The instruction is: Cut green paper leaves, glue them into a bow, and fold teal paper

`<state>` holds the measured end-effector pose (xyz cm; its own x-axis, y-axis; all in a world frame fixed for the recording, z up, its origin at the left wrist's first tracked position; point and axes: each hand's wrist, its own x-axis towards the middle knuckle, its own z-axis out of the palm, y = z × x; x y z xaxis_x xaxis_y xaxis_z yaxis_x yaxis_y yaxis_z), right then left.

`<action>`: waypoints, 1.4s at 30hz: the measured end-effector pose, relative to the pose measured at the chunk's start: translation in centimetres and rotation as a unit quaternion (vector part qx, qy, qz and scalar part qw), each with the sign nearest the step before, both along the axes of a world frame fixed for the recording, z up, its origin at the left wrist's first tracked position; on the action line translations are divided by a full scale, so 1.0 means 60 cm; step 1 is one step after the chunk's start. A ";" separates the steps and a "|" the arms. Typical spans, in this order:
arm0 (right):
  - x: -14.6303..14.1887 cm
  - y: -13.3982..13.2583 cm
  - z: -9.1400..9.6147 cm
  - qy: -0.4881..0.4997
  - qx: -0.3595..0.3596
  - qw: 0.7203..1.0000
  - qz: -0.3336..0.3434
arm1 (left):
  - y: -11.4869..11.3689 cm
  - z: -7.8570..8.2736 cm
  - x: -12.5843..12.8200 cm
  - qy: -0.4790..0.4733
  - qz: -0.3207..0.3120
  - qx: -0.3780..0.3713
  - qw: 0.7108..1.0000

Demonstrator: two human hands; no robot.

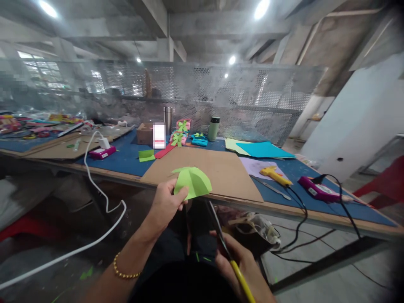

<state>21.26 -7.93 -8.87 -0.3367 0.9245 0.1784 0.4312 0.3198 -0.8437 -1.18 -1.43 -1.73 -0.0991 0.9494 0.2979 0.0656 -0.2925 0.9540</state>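
Note:
My left hand (167, 200) pinches a folded piece of bright green paper (194, 183) with a rounded, cut edge. It is held just above the table's front edge, over the brown cardboard sheet (205, 166). Lower down, over my lap, my right hand (236, 256) is closed around yellow-handled scissors (217, 223). Their long metal blades point up and forward, apart from the paper; seen edge-on, they do not show how far the blades are spread. Thin green offcuts (202, 256) lie on my dark clothing.
On the blue tabletop, a yellow glue gun (274, 174), metal tweezers (271, 187) and a purple power strip (318, 189) lie right. Turquoise sheets (265, 149), a green tumbler (213, 128) and paper bows (178, 138) stand behind. A white cable (107, 235) hangs left.

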 end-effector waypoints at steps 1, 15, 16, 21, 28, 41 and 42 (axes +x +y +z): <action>-0.004 -0.001 -0.004 0.000 -0.005 1.000 0.016 | 0.000 -0.001 0.000 0.006 0.003 0.005 1.000; -0.029 0.019 0.023 0.039 -0.024 0.999 0.019 | -0.015 -0.008 0.001 0.083 -0.013 -0.006 0.996; -0.021 0.019 0.024 0.036 -0.027 0.999 0.022 | -0.016 -0.007 -0.002 0.093 -0.019 -0.005 0.995; 0.023 0.021 0.034 0.012 -0.052 0.997 0.060 | -0.025 -0.004 -0.024 0.173 -0.076 0.011 0.982; 0.032 0.017 0.062 0.021 -0.074 0.991 0.108 | -0.028 -0.005 -0.029 0.212 -0.160 -0.014 0.964; 0.044 0.020 0.064 0.006 -0.078 0.992 0.100 | -0.033 0.002 -0.035 0.237 -0.191 -0.012 0.952; 0.043 0.020 0.064 0.005 -0.079 0.992 0.100 | -0.033 0.002 -0.035 0.238 -0.190 -0.012 0.952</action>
